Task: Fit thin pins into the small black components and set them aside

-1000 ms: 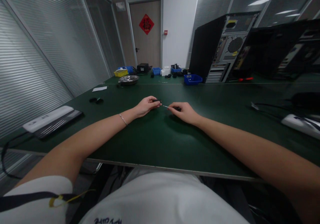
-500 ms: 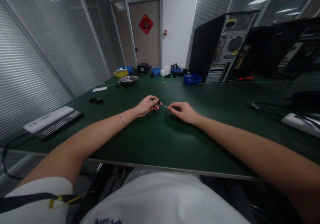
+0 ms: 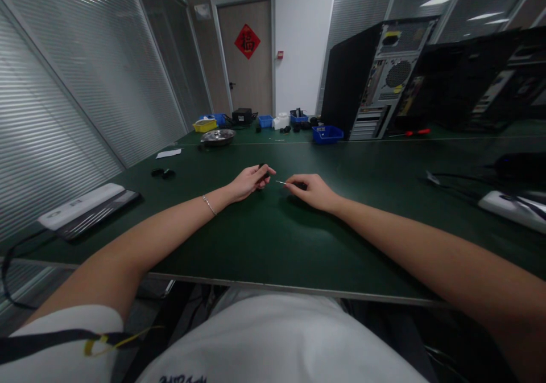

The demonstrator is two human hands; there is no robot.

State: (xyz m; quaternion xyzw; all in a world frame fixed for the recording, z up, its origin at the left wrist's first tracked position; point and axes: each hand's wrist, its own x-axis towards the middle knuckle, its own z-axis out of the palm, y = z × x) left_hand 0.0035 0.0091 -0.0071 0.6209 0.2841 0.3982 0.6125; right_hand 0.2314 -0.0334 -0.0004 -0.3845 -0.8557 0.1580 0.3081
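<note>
Both forearms rest on a dark green table (image 3: 273, 241). My left hand (image 3: 249, 182) is closed, pinching a small black part (image 3: 264, 172) between thumb and fingers. My right hand (image 3: 311, 191) is closed on a small screwdriver (image 3: 290, 184) with a dark handle; its thin metal tip points left at the black part, a short gap away. The two hands lie a few centimetres apart near the table's middle.
A white and black flat device (image 3: 81, 209) lies at the left edge with a cable. Two small black pieces (image 3: 162, 173), a paper slip (image 3: 169, 153) and a metal bowl (image 3: 218, 136) sit further back. Blue bins (image 3: 327, 135), computer towers (image 3: 375, 81) and a red-handled screwdriver (image 3: 412, 132) stand at the far right.
My left hand turned the black part in its fingers and drew it slightly away from the screwdriver tip. My right hand stayed almost still.
</note>
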